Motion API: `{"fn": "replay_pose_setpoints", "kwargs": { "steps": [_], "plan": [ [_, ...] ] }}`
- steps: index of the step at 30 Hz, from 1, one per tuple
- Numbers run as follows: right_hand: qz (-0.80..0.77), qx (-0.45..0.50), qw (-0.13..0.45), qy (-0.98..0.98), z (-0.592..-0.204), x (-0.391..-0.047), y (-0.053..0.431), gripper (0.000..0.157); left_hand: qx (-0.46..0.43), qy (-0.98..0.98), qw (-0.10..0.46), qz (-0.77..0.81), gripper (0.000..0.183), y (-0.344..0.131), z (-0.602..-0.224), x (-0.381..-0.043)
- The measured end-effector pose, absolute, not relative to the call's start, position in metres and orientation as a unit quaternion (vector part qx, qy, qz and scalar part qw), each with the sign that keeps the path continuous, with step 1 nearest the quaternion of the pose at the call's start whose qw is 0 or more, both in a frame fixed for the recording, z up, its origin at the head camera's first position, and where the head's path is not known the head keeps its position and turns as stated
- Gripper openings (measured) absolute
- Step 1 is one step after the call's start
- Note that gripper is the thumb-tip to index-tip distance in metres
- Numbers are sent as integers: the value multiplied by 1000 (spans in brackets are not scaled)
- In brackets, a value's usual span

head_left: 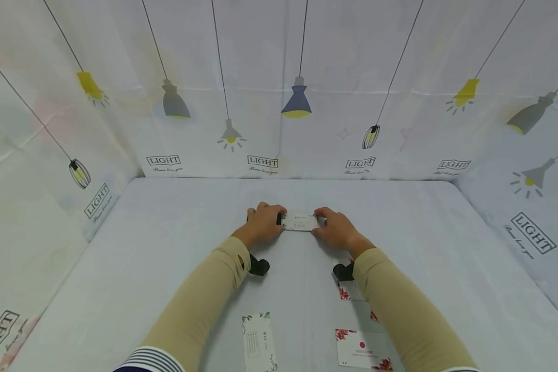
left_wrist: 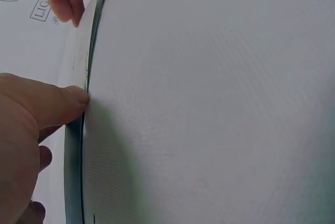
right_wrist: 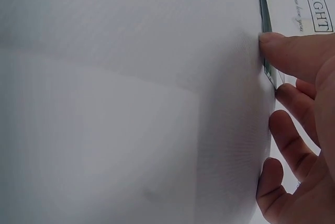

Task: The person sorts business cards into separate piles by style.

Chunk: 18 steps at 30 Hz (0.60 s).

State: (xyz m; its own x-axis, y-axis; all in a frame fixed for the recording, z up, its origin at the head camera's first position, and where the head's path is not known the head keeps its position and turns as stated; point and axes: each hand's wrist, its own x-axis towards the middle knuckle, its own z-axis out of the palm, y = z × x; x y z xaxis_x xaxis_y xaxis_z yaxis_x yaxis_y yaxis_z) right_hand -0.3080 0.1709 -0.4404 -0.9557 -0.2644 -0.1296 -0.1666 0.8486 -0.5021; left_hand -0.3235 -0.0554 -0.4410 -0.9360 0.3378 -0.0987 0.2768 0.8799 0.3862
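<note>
A white business card (head_left: 299, 221) with green leaf corners lies at the far middle of the table, between both hands. My left hand (head_left: 262, 223) holds its left end, thumb on the near edge and fingers on the far edge. At the right end, my right hand (head_left: 336, 230) pinches the card between thumb and fingers. A dark flat thing (head_left: 279, 219) shows under my left hand; the left wrist view has it as a long dark strip (left_wrist: 74, 166) beside the card. Its kind is hidden by the hand.
Another leaf-patterned card (head_left: 259, 342) lies at the near middle of the white table (head_left: 167, 248). Cards with red flower corners, one of them nearest (head_left: 360, 349), lie around my right forearm, which partly covers some. Lamp-printed cloth (head_left: 260, 67) hangs around the back and sides.
</note>
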Motion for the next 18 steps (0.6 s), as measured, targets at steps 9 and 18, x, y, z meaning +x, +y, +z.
{"fn": "replay_pose_setpoints", "kwargs": {
  "steps": [9, 18],
  "plan": [
    [-260, -106, 97, 955, -440, -308, 170, 64, 153, 968, 89, 176, 48, -52, -439, -325],
    [-265, -94, 102, 954, -438, -306, 169, 60, 153, 967, 93, 178, 45, -51, -440, -327]
  ]
}}
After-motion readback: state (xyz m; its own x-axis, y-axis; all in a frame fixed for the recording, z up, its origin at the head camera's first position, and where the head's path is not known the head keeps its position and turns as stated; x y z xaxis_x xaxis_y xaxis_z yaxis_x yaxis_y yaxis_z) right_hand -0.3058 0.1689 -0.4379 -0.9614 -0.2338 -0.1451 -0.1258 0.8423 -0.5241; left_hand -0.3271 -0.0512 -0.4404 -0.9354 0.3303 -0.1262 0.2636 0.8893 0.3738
